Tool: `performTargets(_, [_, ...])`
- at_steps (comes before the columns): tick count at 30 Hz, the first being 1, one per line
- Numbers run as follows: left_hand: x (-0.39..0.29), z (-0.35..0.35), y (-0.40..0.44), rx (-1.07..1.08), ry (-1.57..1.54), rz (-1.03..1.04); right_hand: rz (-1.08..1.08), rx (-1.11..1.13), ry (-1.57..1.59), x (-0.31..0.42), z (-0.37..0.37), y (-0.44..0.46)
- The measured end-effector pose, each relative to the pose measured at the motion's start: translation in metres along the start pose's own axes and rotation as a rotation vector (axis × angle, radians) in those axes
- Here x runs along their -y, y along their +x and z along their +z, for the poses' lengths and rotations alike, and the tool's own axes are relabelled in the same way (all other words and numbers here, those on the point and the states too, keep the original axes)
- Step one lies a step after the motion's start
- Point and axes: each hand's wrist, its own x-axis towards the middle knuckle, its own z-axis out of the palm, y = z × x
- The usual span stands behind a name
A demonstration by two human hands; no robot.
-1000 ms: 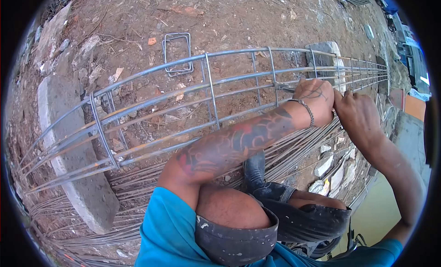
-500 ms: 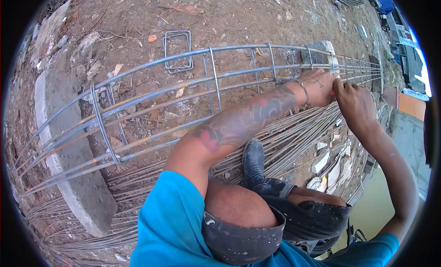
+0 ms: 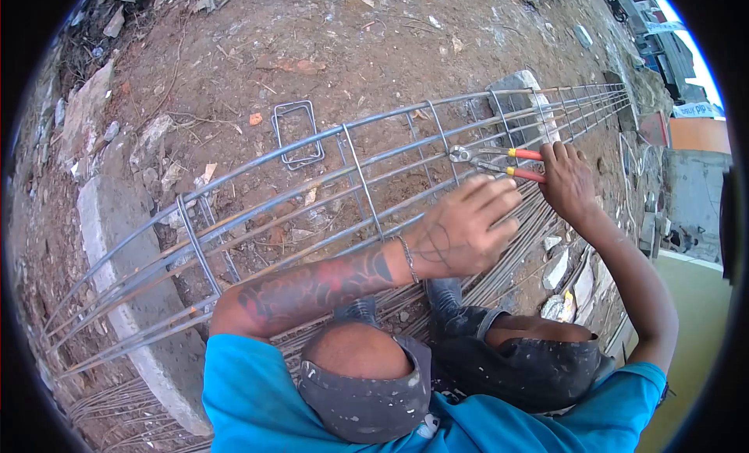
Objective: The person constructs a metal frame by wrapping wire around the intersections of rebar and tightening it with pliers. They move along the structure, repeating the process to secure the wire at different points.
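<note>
My right hand [image 3: 568,184] grips red-and-yellow-handled pincers [image 3: 527,153], their metal head pointing left over the rebar cage [image 3: 367,188] and the handles spread apart. My left hand [image 3: 466,227] is raised just below and left of the pincers, over the near bars. Its back faces me. The fingers are loosely bent with gaps between them; their tips are partly hidden, and nothing shows in them. Long steel bars run through square stirrups in the cage, which stretches away to the right.
Concrete blocks lie under the cage at left [image 3: 148,320] and right [image 3: 538,114]. Loose square stirrups [image 3: 297,135] lie on the dirt beyond it. A bundle of thin rods [image 3: 511,246] runs along the ground on the near side, by my boots [image 3: 446,297]. Rubble lies to the right.
My left hand has moved left and toward me, away from my right hand and the bars. The pincers, hidden before, now show in my right hand, which has shifted slightly left.
</note>
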Motion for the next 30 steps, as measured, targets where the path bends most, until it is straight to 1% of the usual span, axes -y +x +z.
performTargets(1, [0.018, -0.016, -0.002, 0.030, 0.053, -0.236, 0.023, -0.072, 0.081, -0.003, 0.019, -0.004])
performTargets(2, [0.039, -0.030, -0.003, 0.053, 0.117, -0.475, 0.042, -0.083, 0.097, -0.004, 0.029, -0.005])
performTargets(4, [0.080, -0.038, -0.014, 0.247, 0.401, -0.661, 0.070, -0.096, 0.170, -0.005, 0.048, -0.011])
performTargets(5, [0.085, -0.036, -0.017, 0.256, 0.417, -0.653, 0.044, -0.152, 0.195, -0.006, 0.056, -0.015])
performTargets(7, [0.093, -0.029, -0.021, 0.495, 0.543, -0.571, 0.033, -0.192, 0.211, -0.010, 0.073, -0.019])
performTargets(8, [0.094, -0.021, -0.022, 0.502, 0.556, -0.580, 0.024, -0.215, 0.224, -0.010, 0.081, -0.023])
performTargets(10, [0.099, -0.003, -0.017, 0.572, 0.679, -0.671, 0.021, -0.226, 0.267, -0.012, 0.098, -0.037])
performTargets(11, [0.104, 0.005, -0.016, 0.526, 0.677, -0.719, 0.055, -0.251, 0.386, -0.012, 0.109, -0.045])
performTargets(12, [0.106, 0.006, -0.015, 0.538, 0.699, -0.726, 0.088, -0.269, 0.508, -0.010, 0.120, -0.055])
performTargets(13, [0.106, 0.009, -0.013, 0.542, 0.701, -0.739, 0.081, -0.274, 0.532, -0.006, 0.132, -0.065])
performTargets(15, [0.107, 0.015, -0.009, 0.559, 0.724, -0.760, 0.236, -0.307, 0.881, 0.002, 0.160, -0.085])
performTargets(17, [0.107, 0.017, -0.008, 0.553, 0.755, -0.767, 0.439, -0.218, 1.132, 0.022, 0.196, -0.111])
performTargets(19, [0.107, 0.016, -0.009, 0.577, 0.763, -0.773, 0.596, -0.124, 1.351, 0.043, 0.234, -0.142])
performTargets(22, [0.109, 0.016, -0.006, 0.596, 0.764, -0.765, 0.538, -0.121, 1.331, 0.063, 0.277, -0.179])
performTargets(24, [0.108, 0.015, -0.007, 0.615, 0.769, -0.763, 0.598, -0.074, 1.537, 0.079, 0.294, -0.193])
performTargets(25, [0.109, 0.016, -0.006, 0.614, 0.770, -0.758, 0.597, -0.073, 1.548, 0.083, 0.298, -0.196])
performTargets(27, [0.110, 0.016, -0.005, 0.617, 0.773, -0.748, 0.521, -0.153, 1.385, 0.092, 0.300, -0.199])
performTargets(30, [0.110, 0.012, -0.001, 0.659, 0.770, -0.756, 0.522, -0.104, 1.435, 0.095, 0.294, -0.189])
